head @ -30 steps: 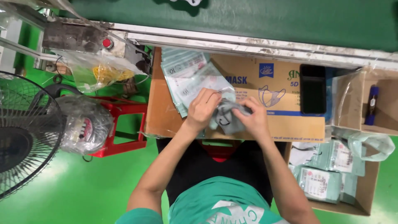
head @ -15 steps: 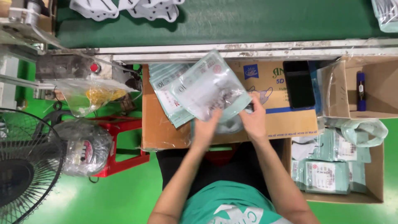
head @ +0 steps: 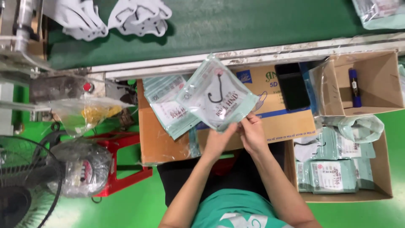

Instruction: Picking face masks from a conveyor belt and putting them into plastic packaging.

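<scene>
Both hands are pinching one clear mask pouch [head: 217,98] by its near edge, left hand [head: 218,141] and right hand [head: 252,134] closed tight on that edge, thumbs on top. The pouch is hanging in the air over the flat cardboard carton [head: 278,124], tilted, with a white mask inside showing black ear loops.

Handling, as I'm judging it: very light, floppy film, slick, so it's probably sagging if held at one corner; gripping the sealed edge with two hands looks right. Not fragile, but creasing easily.

Counts:
- 1 pouch in hand
- 1 stack of empty pouches [head: 168,105] on the carton's left part; number unreadable
- 1 black phone [head: 292,85] on the carton's right part
- 1 open box [head: 379,84] right of the carton, holding 1 blue marker [head: 354,88]
- filled pouches [head: 333,175] in a box below that; several, can't count exactly
- 2 clumps of loose white masks [head: 139,17] on the green conveyor belt [head: 253,21] beyond the carton
</scene>
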